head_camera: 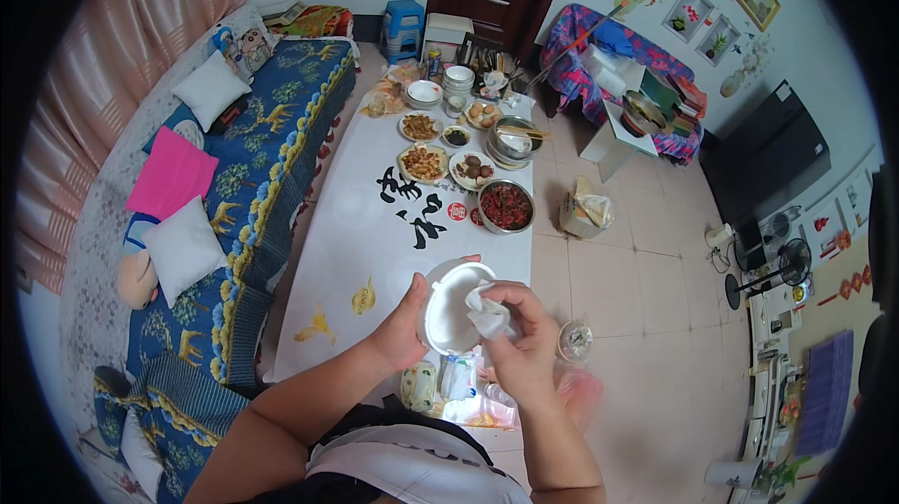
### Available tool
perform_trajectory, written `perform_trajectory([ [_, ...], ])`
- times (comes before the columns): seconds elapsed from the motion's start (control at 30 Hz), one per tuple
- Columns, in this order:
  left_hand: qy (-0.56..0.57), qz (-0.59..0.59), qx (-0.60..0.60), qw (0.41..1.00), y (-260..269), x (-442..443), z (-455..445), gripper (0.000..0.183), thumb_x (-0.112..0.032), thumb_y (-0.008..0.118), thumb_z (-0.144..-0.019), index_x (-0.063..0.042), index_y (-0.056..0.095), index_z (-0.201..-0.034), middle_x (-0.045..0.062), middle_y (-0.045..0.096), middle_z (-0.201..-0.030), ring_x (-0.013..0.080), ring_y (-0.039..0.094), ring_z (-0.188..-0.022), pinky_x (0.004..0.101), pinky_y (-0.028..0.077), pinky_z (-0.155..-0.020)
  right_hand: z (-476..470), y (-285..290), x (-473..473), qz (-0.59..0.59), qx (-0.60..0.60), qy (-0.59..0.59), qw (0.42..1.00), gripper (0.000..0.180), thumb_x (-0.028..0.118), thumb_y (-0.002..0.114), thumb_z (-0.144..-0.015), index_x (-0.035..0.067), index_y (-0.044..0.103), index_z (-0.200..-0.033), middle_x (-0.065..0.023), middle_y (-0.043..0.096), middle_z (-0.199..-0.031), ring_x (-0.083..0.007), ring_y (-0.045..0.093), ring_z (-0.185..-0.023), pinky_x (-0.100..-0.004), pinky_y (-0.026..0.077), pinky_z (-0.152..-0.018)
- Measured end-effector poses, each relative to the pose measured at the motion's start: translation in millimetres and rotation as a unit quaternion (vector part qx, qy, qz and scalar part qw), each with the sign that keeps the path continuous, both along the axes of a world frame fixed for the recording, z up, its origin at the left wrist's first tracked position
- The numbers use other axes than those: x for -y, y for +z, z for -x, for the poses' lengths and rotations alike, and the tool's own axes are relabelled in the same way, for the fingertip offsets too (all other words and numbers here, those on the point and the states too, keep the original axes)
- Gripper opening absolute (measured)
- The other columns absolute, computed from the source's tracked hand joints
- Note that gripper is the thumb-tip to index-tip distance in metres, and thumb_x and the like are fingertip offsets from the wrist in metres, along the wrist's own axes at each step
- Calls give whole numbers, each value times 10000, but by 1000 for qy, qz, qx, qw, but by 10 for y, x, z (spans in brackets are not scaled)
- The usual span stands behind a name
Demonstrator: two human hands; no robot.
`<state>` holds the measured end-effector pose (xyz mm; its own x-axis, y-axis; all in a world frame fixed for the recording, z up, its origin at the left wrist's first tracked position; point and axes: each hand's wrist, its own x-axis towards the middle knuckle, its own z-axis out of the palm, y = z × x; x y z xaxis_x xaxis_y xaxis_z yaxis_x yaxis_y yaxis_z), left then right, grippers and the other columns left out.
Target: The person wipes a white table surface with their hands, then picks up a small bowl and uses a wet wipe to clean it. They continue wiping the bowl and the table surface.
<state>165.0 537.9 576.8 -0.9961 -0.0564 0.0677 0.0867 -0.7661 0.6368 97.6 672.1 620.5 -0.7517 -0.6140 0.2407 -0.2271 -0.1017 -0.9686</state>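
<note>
A white round container point(449, 318), possibly a bowl, is tilted above the near part of the table, its inside facing up. My left hand point(404, 332) grips it by the left side, thumb along the rim. A crumpled white tissue point(489, 314) is pinched between the thumb and fingers of my right hand point(527, 342), at the container's right rim. Below my hands, at the table's near edge, lie a green-patterned soft pack point(419, 386) and a blue-and-white soft pack point(458, 376).
Farther up the white tablecloth point(330, 251) stand a steel bowl of red food point(506, 207), plates of food point(423, 162), eggs point(483, 114) and stacked bowls point(458, 77). A sofa point(246, 174) runs along the left. A bin point(586, 212) stands on the floor at right.
</note>
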Motion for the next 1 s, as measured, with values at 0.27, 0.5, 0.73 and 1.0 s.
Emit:
perform_trajectory([
  [0.27, 2, -51, 31, 998, -26, -67, 2, 859, -702, 259, -870, -50, 253, -1430, 96, 401, -1387, 231, 395, -1284, 428, 322, -1066, -4, 152, 73, -30, -285, -75, 955, 280, -85, 615, -692, -1, 638, -958, -111, 574, -976, -234, 601, -857, -310, 500, -726],
  [0.5, 46, -87, 60, 993, -24, -17, 4, 845, -693, 195, -884, -30, 321, -1392, 139, 434, -1357, 270, 426, -1256, 435, 321, -1065, -35, -53, 108, -64, -334, 4, 940, 397, -90, 635, -626, 38, 660, -1001, -120, 568, -921, -277, 588, -791, -340, 504, -688],
  [0.73, -16, -189, 122, 974, 58, 47, -22, 789, -692, 224, -882, -94, 384, -1372, 104, 443, -1362, 289, 427, -1257, 480, 328, -1049, 194, 244, 43, -41, -468, -16, 883, 240, -41, 636, -614, -19, 598, -850, -132, 571, -880, -257, 583, -732, -326, 512, -611],
  [1.0, -39, -199, 143, 969, 132, 2, -126, 608, -564, 283, -928, -144, 402, -1350, 90, 473, -1320, 277, 445, -1239, 476, 350, -1029, 492, 252, 207, -86, -727, 143, 666, 141, 107, 601, -577, 10, 609, -678, -75, 532, -834, -202, 518, -767, -300, 443, -637],
])
